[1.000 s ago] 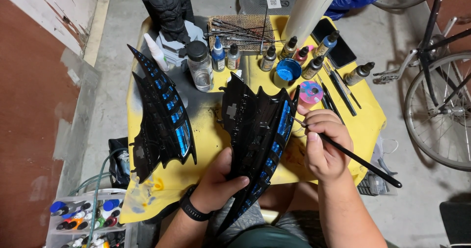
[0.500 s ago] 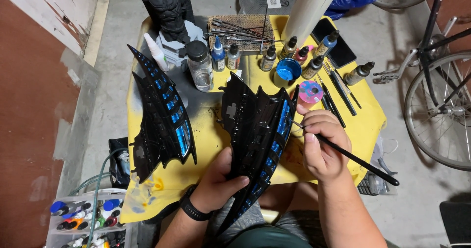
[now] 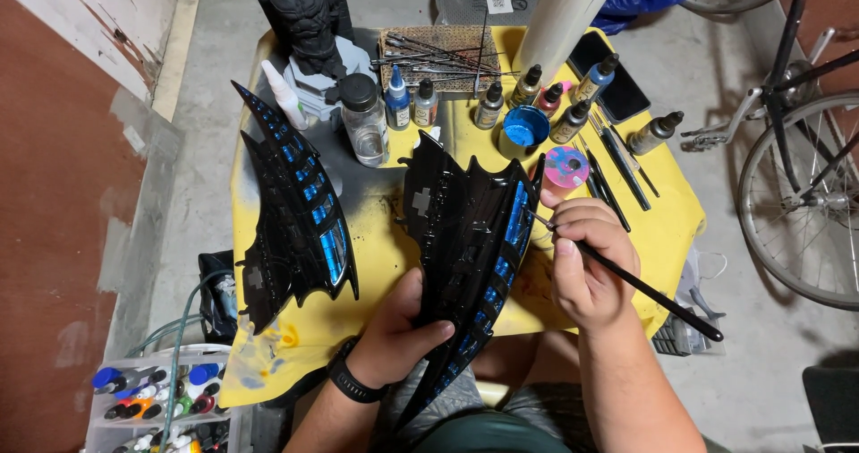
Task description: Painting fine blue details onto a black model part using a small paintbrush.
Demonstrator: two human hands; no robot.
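Now glossy black spiked wing piece (image 3: 465,238), blue metallic slats along edge.

Glossy black wing (image 3: 465,238) at centre with bright blue panels along its right edge; a second black wing (image 3: 295,220) at left has blue bars too; yellow bench (image 3: 662,211); blue cap (image 3: 525,126); pink-and-blue dish (image 3: 566,166); black brush (image 3: 644,289)

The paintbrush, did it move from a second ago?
Yes, a little. The paintbrush handle end swung lower and closer to the table edge; its tip stays at the black wing in the right hand.
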